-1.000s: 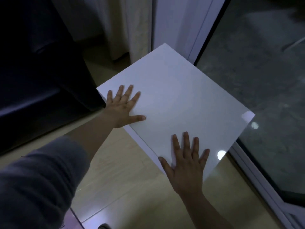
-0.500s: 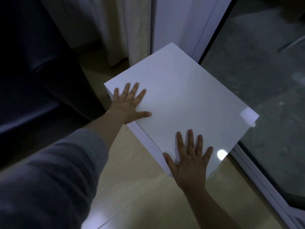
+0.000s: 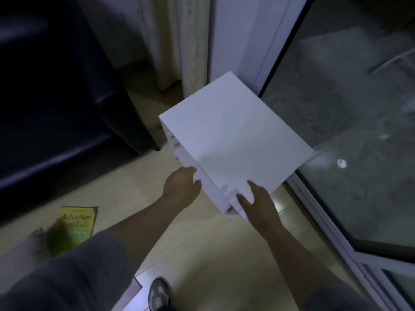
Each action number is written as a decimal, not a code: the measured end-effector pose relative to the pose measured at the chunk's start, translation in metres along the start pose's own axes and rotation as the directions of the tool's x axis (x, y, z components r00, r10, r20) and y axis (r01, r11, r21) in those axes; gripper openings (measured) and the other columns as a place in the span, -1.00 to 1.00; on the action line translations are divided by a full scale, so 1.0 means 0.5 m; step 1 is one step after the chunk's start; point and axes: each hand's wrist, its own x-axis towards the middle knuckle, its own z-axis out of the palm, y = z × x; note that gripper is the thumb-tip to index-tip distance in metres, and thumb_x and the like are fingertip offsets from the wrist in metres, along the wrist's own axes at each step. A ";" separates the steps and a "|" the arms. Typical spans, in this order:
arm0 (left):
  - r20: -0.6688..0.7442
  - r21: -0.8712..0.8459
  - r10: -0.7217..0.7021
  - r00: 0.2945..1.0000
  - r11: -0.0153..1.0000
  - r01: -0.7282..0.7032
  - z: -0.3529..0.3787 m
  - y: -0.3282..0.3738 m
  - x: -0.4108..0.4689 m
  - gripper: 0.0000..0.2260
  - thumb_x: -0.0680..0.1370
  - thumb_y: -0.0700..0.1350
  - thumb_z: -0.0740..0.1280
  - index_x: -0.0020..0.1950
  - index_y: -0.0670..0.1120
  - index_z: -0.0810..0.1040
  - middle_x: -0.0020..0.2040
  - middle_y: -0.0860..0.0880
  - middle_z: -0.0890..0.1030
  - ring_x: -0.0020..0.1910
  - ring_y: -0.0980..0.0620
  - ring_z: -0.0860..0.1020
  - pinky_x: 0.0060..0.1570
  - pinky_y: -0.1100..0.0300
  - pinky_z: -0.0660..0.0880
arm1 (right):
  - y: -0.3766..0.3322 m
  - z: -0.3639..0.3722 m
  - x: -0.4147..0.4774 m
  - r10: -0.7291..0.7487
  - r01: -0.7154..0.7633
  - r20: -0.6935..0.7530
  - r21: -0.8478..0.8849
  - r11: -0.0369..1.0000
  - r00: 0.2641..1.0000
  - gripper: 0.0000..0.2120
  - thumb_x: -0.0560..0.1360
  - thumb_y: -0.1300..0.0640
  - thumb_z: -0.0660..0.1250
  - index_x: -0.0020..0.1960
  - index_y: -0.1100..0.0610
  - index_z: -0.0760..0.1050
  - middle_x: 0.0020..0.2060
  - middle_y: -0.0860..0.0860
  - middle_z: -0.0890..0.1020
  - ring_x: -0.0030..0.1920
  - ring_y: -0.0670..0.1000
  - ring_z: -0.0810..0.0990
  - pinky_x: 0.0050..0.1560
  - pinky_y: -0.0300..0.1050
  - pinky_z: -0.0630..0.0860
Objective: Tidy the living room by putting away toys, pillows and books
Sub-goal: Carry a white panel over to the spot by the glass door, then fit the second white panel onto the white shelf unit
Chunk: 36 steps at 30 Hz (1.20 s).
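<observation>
The book (image 3: 77,223), yellow with a title that reads partly "English", lies flat on the floor (image 3: 125,198) at the lower left, near the sofa (image 3: 56,108). A blurred green thing (image 3: 58,240) covers its lower left corner; I cannot tell what it is. Both hands are well apart from the book, at a white cabinet (image 3: 233,142) to its right.

The left hand (image 3: 182,187) is at the cabinet's front, just under the top edge, with its fingers bent against the panel. Whether they grip anything cannot be told. The right hand (image 3: 260,205) clasps the near corner, one finger lying on the top and the thumb on the front face. Drawer fronts show on that face.

The cabinet stands on the floor between the dark sofa and a glass door (image 3: 348,108). A pale curtain (image 3: 179,41) hangs behind it. A grey sleeve (image 3: 67,277) fills the lower left, and a shoe (image 3: 158,295) shows at the bottom edge.
</observation>
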 end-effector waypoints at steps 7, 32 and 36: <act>0.049 -0.150 -0.007 0.999 0.989 0.014 -0.123 0.117 -0.195 -0.61 0.61 -0.04 0.23 0.42 -0.10 0.36 0.36 -0.08 0.44 0.31 -0.03 0.42 0.23 0.23 0.32 | -0.083 -0.106 -0.204 0.068 -0.039 -0.140 0.196 0.980 0.988 -0.61 0.56 -0.02 0.27 0.34 0.09 0.44 0.16 0.01 0.58 0.20 -0.01 0.51 0.14 -0.12 0.43; -0.436 -0.599 -0.007 0.900 0.748 -0.285 -0.569 0.343 -0.643 -0.77 0.53 -0.14 0.34 0.18 -0.07 0.56 0.02 0.09 0.61 -0.03 0.26 0.55 -0.18 0.41 0.44 | -0.406 -0.549 -0.581 -0.154 0.375 -0.372 0.648 0.662 0.915 -0.91 0.55 0.04 0.31 0.02 -0.09 0.56 -0.03 -0.10 0.66 0.05 -0.05 0.61 0.17 0.02 0.53; -0.522 -0.575 -0.050 0.851 0.758 -0.308 -0.581 0.360 -0.689 -0.74 0.53 -0.13 0.35 0.22 -0.08 0.55 0.04 0.09 0.63 -0.01 0.24 0.56 -0.10 0.43 0.42 | -0.418 -0.586 -0.594 -0.277 0.438 -0.342 0.633 0.638 0.898 -0.89 0.56 0.06 0.29 0.02 -0.14 0.53 -0.02 -0.12 0.65 -0.03 -0.14 0.62 0.00 -0.15 0.58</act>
